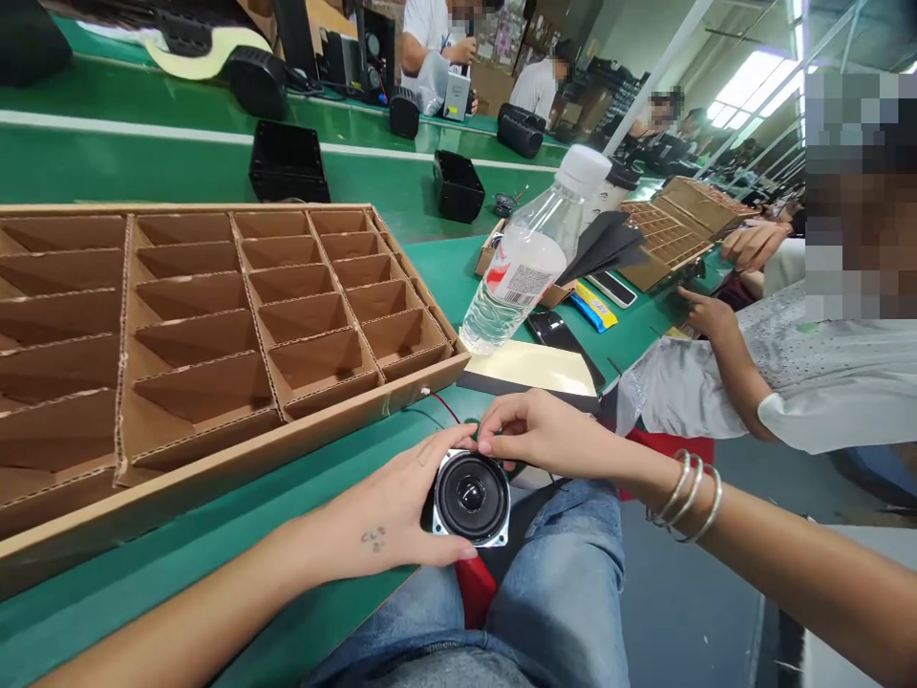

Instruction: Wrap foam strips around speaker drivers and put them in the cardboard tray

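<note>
A small black speaker driver (471, 499) with a shiny centre dome and a square metal frame faces up above my lap. My left hand (401, 502) grips it from the left, thumb at the lower edge and fingers along the upper one. My right hand (534, 435) is pinched at the speaker's top edge; whatever lies between its fingertips is too small or hidden to make out. A thin red wire (445, 406) with a white plug end runs from behind the fingers toward the cardboard box.
A divided cardboard box (193, 382) fills the bench's left. A water bottle (516, 258) stands on yellow-backed sheets (537, 368), near phones and a yellow-blue packet (593, 308). Black speaker housings (288, 162) stand farther back. A co-worker's hands (709, 311) are at the right.
</note>
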`<state>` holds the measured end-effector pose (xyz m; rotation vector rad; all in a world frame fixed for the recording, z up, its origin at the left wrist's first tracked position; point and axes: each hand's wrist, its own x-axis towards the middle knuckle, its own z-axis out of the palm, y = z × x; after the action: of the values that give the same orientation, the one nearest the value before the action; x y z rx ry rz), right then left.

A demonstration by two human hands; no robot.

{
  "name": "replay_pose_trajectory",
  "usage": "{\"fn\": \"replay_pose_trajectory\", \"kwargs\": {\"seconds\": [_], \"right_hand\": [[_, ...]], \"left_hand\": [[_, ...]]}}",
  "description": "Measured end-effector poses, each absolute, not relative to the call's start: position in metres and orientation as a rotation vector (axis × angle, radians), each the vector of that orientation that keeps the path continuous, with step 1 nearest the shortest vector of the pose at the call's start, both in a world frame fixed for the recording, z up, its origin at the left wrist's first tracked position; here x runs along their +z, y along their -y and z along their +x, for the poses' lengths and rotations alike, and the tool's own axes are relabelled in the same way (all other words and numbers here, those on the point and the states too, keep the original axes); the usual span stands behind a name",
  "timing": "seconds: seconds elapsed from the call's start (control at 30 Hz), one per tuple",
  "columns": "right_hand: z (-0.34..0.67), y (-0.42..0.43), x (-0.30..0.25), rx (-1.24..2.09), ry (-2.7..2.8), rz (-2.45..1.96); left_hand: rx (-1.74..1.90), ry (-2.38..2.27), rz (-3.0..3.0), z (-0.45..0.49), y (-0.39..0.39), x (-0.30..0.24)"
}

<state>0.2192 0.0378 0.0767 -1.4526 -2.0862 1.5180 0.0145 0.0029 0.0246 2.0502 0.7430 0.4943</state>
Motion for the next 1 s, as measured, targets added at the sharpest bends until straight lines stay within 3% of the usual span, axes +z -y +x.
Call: {"fn": "replay_pose_trajectory", "kwargs": {"seconds": [0.6, 1.0], "right_hand": [[0.219, -0.041, 0.072, 1.526, 2.108, -1.473], [0.2, -0.043, 0.093, 1.195, 2.468, -1.663]], "left_hand": [[0.531, -0.8, 1.992, 0.017, -0.005, 0.026], [0.535, -0.815, 1.956, 0.017, -0.006, 0.027]]}}
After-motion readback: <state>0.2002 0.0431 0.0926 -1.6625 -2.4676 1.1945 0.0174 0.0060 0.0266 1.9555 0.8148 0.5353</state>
